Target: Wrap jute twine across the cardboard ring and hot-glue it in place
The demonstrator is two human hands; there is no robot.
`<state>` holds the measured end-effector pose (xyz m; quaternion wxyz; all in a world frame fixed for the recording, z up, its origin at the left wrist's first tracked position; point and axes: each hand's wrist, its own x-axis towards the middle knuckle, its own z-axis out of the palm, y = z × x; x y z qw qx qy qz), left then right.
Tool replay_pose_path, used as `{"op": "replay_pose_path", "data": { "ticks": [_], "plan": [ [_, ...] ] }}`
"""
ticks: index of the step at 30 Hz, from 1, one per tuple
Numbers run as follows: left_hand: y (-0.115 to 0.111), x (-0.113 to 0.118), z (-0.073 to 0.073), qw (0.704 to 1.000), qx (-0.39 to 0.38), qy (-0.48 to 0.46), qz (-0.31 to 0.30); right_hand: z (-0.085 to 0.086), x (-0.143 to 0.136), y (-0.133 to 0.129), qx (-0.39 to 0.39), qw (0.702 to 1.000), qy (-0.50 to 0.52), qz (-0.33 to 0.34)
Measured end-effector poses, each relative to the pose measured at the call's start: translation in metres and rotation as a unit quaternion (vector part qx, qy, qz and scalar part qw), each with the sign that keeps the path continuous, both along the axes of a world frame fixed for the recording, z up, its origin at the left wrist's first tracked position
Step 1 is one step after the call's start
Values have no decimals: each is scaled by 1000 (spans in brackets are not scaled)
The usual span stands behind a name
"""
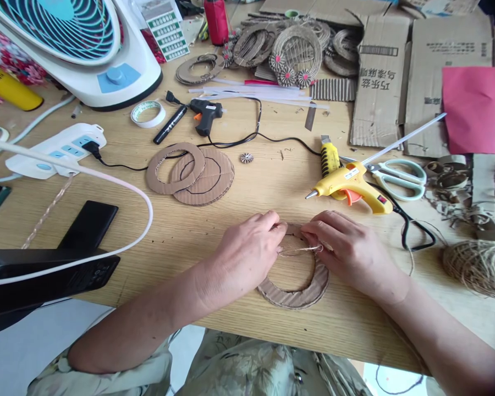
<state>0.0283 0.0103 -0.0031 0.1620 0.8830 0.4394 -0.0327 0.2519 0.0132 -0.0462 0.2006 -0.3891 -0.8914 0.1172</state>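
A cardboard ring (293, 300) lies near the table's front edge, between my two hands. My left hand (251, 245) is closed at the ring's upper left, fingertips pinched at the cardboard and a thin strand. On the ring's upper right, my right hand (344, 245) has its thumb and fingers pinched around the twine (311, 249), whose frayed end shows. The strand crosses the ring's opening from one hand to the other. Twine also trails from a ball (480, 268) at the right. Just beyond my right hand rests a yellow glue gun (346, 184).
Scissors (400, 179) and a yellow cutter (329, 157) lie by the glue gun. Cardboard rings and discs (206, 190), a black glue gun (206, 114) and tape (147, 114) are left of centre. A fan (107, 77) and power strip (58, 151) stand left; cardboard sheets (445, 55) lie behind.
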Motion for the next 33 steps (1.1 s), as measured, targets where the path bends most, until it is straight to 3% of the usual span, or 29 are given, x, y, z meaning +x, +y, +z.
{"op": "replay_pose_path", "data": {
  "ticks": [7, 33],
  "plan": [
    [1, 2, 1, 999, -31, 5, 19, -1, 1, 1, -7, 1000, -1, 5],
    [-1, 6, -5, 999, 27, 33, 11, 2, -1, 2, -8, 1000, -16, 0]
  ]
}}
